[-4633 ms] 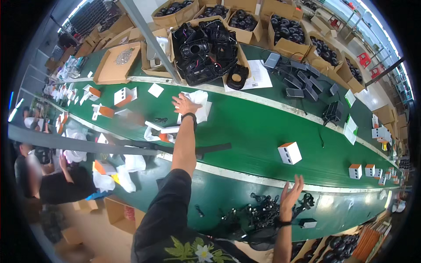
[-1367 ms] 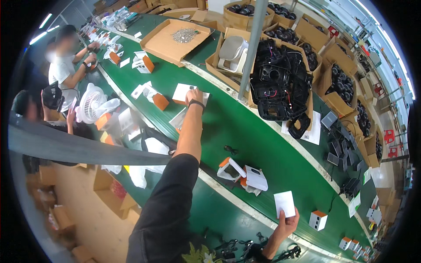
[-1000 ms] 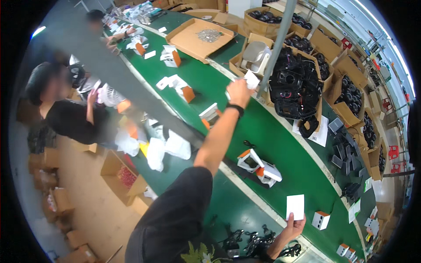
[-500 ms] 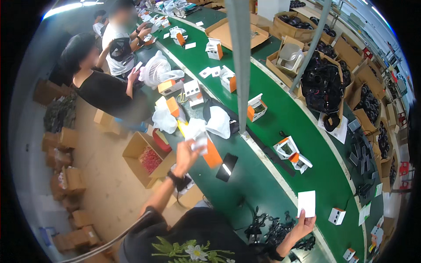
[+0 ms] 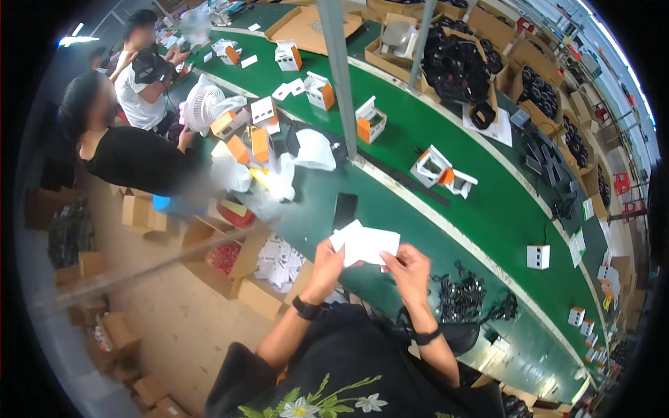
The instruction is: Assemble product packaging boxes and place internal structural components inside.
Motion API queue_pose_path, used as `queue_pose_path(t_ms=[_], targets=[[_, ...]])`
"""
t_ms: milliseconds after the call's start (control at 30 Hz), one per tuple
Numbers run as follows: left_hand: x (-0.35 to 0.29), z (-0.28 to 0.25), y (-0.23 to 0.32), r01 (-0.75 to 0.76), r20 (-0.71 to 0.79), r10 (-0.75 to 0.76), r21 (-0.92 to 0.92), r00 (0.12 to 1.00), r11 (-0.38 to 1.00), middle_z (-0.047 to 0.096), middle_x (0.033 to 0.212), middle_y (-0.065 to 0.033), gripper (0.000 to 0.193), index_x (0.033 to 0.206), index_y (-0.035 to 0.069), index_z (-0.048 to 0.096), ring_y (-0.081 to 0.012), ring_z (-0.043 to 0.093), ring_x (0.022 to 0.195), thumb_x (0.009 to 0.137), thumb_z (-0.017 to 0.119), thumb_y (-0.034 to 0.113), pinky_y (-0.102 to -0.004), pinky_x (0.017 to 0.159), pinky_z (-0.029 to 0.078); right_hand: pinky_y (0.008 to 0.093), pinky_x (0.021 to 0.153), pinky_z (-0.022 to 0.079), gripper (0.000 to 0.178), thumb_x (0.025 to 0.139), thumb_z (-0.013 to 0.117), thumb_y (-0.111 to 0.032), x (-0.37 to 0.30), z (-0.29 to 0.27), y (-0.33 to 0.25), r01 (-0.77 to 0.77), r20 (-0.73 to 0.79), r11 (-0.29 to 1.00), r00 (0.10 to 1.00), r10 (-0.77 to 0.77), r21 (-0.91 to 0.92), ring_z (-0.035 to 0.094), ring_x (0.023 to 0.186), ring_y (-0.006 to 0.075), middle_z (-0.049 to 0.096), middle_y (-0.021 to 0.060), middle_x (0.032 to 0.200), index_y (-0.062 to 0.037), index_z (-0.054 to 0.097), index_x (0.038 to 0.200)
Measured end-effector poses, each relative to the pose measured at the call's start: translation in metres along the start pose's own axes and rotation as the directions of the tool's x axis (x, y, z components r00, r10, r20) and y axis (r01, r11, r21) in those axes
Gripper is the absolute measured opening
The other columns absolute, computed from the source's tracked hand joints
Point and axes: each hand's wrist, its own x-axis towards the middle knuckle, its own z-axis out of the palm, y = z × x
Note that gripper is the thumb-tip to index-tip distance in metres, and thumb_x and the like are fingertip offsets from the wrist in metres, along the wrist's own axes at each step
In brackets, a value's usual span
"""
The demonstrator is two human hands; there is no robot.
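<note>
Both hands meet in front of my body over the near edge of the green table. My left hand (image 5: 330, 267) is closed on the left end of overlapping white cards (image 5: 373, 245). My right hand (image 5: 410, 269) pinches their right end between thumb and fingers. Whether there are two pieces or one folded piece, I cannot tell. Just beyond them a dark phone (image 5: 345, 209) lies flat on the table. To the right of my right hand sits a heap of black cables (image 5: 460, 296).
Opened white-and-orange boxes (image 5: 431, 166) stand along the green conveyor (image 5: 481, 216). A grey metal post (image 5: 339, 83) rises at its near edge. Below left are cartons, one with white papers (image 5: 280, 261). A person in black (image 5: 136, 160) works at the left, near a fan (image 5: 203, 104).
My left hand has come back toward my body from the orange-and-white box. My right hand has moved left with its white card, and the hands now meet. The view has shifted.
</note>
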Motion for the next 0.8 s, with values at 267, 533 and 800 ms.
queue_pose_path(t_ms=[267, 533, 800], targets=[[-0.108, -0.035, -0.058, -0.078, -0.172, 0.064, -0.078, 0.983, 0.994, 0.077, 0.125, -0.0096, 0.038, 0.138, -0.004, 0.068, -0.0188, 0.075, 0.115, 0.110, 0.072, 0.021, -0.0351, 0.089, 0.068, 0.0369, 0.067, 0.057, 0.027, 0.088, 0.093, -0.017, -0.076, 0.025, 0.041, 0.318, 0.197, 0.736, 0.948, -0.249, -0.598, 0.074, 0.071, 0.0233, 0.077, 0.0119, 0.081, 0.0006, 0.073, 0.089], [-0.069, -0.350, -0.279, -0.031, -0.659, 0.140, 0.175, 0.739, 0.984, 0.080, 0.116, -0.0058, 0.039, 0.127, 0.000, 0.076, -0.0192, 0.072, 0.099, 0.095, 0.088, 0.020, -0.0382, 0.088, 0.057, 0.0328, 0.076, 0.062, 0.021, 0.102, 0.080, -0.015, -0.112, -0.035, 0.075, 0.124, 0.099, 0.800, 0.992, -0.081, -0.587, 0.079, 0.087, 0.0165, 0.084, 0.0142, 0.099, 0.0005, 0.082, 0.116], [0.000, -0.464, -0.337, 0.158, 0.542, -0.164, 0.057, 0.824, 0.986, 0.073, 0.143, -0.0171, 0.059, 0.158, 0.008, 0.055, -0.0302, 0.069, 0.128, 0.112, 0.057, 0.044, -0.0477, 0.113, 0.052, 0.0410, 0.079, 0.061, 0.026, 0.104, 0.075, -0.021, -0.140, -0.134, 0.050, -0.049, -0.289, 0.593, 0.903, -0.317, -0.803, 0.080, 0.090, 0.0317, 0.081, 0.0207, 0.102, 0.0015, 0.079, 0.115]])
